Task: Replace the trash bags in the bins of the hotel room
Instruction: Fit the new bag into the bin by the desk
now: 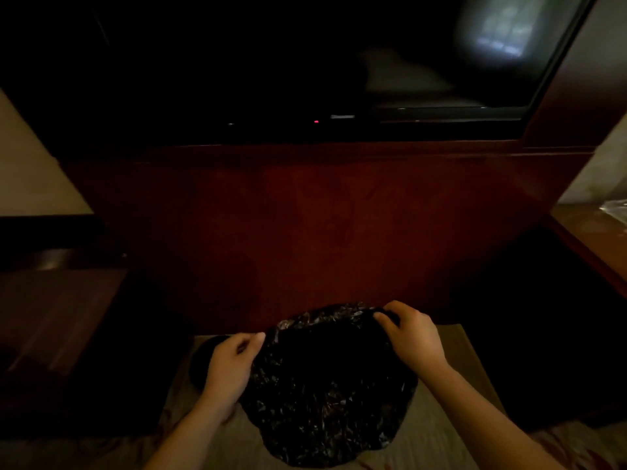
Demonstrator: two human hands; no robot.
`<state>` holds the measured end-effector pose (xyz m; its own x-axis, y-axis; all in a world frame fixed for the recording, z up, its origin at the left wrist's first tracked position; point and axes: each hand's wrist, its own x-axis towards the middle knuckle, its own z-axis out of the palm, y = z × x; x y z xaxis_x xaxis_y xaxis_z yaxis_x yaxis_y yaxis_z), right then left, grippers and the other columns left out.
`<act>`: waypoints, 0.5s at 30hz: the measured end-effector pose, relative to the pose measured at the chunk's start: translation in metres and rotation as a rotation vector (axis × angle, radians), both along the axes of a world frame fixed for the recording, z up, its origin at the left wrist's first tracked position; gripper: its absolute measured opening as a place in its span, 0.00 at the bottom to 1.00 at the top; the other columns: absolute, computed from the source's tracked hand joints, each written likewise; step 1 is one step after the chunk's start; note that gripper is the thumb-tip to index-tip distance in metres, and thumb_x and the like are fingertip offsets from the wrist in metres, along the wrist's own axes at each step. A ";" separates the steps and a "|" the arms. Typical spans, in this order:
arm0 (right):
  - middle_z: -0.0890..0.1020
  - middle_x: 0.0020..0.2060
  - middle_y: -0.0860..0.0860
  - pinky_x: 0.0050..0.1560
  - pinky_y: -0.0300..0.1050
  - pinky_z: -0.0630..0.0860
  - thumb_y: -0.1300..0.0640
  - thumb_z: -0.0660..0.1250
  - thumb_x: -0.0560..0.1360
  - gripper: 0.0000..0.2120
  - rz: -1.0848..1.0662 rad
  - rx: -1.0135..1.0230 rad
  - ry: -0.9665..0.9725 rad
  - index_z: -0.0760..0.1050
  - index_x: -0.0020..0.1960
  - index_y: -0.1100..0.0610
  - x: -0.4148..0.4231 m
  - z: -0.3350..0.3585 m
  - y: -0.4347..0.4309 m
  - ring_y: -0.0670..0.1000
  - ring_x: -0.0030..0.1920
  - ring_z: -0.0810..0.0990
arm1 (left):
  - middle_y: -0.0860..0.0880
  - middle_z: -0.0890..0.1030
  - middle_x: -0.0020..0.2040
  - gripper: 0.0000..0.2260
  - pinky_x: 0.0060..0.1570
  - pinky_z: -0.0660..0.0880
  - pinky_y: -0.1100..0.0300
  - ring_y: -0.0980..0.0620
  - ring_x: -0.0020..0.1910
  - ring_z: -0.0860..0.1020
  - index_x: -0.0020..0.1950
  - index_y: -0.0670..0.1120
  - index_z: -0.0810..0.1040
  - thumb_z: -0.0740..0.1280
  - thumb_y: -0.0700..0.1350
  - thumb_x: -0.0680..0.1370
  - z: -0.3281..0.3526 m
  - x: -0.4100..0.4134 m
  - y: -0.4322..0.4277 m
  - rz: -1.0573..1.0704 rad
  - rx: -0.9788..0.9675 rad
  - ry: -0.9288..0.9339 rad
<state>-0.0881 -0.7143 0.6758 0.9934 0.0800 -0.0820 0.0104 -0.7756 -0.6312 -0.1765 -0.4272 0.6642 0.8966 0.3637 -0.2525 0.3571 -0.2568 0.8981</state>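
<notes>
Trash bag (325, 385) edge pinched by curled left hand (230, 364) and right hand (414, 337).

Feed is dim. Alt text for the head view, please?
Two bare hands, the left hand and the right hand, grip the edge of a crumpled black trash bag low over pale carpet. Behind it stands a dark red wooden panel beneath a television.
</notes>
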 end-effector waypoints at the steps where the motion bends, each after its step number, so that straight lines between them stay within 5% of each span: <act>1: 0.79 0.29 0.50 0.21 0.38 0.62 0.46 0.63 0.81 0.12 0.003 -0.005 0.002 0.77 0.59 0.52 0.001 -0.002 0.017 0.46 0.22 0.70 | 0.56 0.79 0.35 0.10 0.38 0.69 0.63 0.57 0.37 0.77 0.40 0.52 0.80 0.66 0.53 0.79 -0.006 -0.001 0.020 0.020 0.046 -0.005; 7: 0.80 0.31 0.50 0.21 0.37 0.64 0.46 0.64 0.80 0.12 0.016 -0.009 0.016 0.77 0.58 0.51 0.004 -0.023 0.120 0.45 0.21 0.71 | 0.54 0.82 0.46 0.07 0.45 0.74 0.61 0.56 0.47 0.79 0.50 0.49 0.81 0.66 0.50 0.80 -0.033 0.003 0.124 0.125 0.046 -0.031; 12: 0.78 0.30 0.50 0.22 0.39 0.64 0.44 0.63 0.80 0.13 0.066 -0.009 0.058 0.75 0.58 0.52 0.013 -0.041 0.186 0.46 0.22 0.71 | 0.49 0.81 0.45 0.10 0.48 0.78 0.49 0.49 0.45 0.80 0.53 0.47 0.81 0.65 0.51 0.80 -0.043 0.016 0.177 0.119 0.050 0.008; 15: 0.78 0.31 0.50 0.23 0.40 0.64 0.43 0.62 0.80 0.14 0.082 -0.016 0.070 0.75 0.58 0.52 0.022 -0.048 0.208 0.46 0.23 0.72 | 0.52 0.80 0.48 0.11 0.52 0.76 0.51 0.49 0.50 0.79 0.57 0.46 0.79 0.65 0.51 0.81 -0.049 0.023 0.191 0.130 0.051 0.017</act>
